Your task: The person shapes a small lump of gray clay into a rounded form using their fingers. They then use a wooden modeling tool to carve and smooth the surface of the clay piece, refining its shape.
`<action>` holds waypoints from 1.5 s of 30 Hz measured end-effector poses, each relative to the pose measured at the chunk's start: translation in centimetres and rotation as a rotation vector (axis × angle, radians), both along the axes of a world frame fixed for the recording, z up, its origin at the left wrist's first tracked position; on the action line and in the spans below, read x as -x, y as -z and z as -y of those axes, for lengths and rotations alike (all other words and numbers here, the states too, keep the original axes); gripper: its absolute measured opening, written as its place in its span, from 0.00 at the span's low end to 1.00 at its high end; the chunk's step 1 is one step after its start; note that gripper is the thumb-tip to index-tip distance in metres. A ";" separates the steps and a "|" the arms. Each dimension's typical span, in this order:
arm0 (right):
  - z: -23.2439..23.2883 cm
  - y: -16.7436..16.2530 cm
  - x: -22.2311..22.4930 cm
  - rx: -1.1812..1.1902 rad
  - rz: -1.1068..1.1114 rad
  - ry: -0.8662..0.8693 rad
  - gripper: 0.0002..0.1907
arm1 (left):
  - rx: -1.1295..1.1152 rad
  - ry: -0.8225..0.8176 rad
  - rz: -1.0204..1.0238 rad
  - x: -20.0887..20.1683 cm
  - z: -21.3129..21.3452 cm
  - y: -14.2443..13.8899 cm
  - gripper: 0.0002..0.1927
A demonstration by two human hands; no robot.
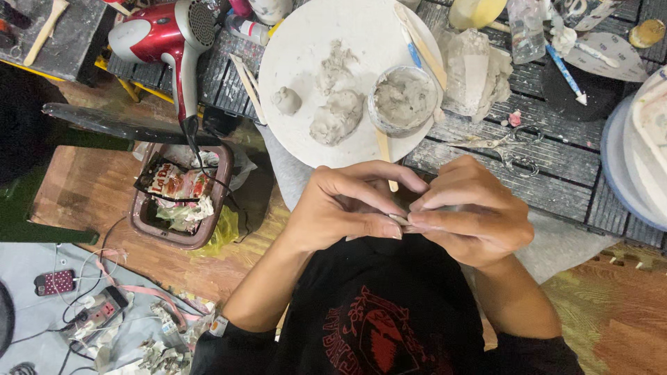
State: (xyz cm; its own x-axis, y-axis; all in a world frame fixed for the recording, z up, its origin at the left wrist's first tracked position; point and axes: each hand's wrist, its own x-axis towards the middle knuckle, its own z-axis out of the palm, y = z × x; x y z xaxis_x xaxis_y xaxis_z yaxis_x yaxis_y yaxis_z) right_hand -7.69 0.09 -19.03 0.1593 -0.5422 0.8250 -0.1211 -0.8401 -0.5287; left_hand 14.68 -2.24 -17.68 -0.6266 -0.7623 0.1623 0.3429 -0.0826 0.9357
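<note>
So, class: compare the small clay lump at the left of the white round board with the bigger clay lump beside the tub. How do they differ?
The small clay lump is compact and rounded; the bigger clay lump is long and rough-surfaced. The small clay lump sits alone near the white round board's left edge; the bigger clay lump lies near the middle, close to the tub of wet clay. Both are grey, and neither hand touches them.

Crumpled red-and-white snack wrapper lies in the brown bin.

A small grey clay piece is pinched between the left hand and the right hand, just below the round white board.
</note>
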 end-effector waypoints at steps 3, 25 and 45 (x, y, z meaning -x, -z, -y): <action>0.1 0.3 -0.2 -0.002 0.023 -0.005 0.11 | -0.037 0.015 -0.042 -0.1 0.1 0.2 0.11; 0.2 3.7 -1.0 -0.279 0.314 -0.208 0.09 | -0.177 -0.004 -0.060 -0.9 0.2 0.4 0.07; -0.3 4.5 -2.1 -0.305 0.337 -0.213 0.14 | 0.064 -0.080 -0.028 -1.6 -0.8 0.8 0.05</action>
